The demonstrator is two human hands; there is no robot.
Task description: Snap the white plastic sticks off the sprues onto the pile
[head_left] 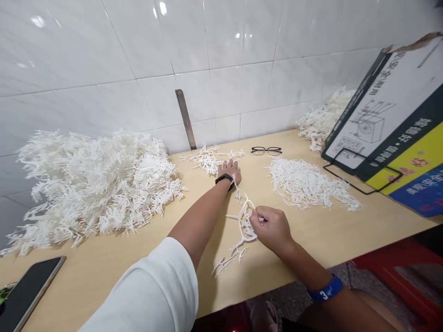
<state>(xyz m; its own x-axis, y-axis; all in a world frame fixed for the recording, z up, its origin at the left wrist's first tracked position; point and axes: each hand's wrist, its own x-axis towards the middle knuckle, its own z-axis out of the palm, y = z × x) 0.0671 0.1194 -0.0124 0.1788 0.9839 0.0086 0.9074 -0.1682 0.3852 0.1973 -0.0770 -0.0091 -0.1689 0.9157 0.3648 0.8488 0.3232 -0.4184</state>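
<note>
My right hand (272, 228) is closed in a fist around a white plastic branch (243, 230), whose looped stems and thin twigs hang out to its left, just above the table. Farther forward, my left hand (230, 171), with a black band on its wrist, reaches out with fingers stretched at the edge of a small pile of white branches (205, 159). Its fingertips are partly hidden, and a strand of white plastic runs beside its wrist. A loose spread of white pieces (304, 182) lies to the right of both hands.
A large heap of white branches (114, 184) fills the table's left side. Black-framed glasses (266, 151) lie near the tiled wall. A printed carton (387, 124) stands at right, with another white pile (325, 117) behind it. A phone (32, 290) rests at front left; a red stool (401, 272) is below.
</note>
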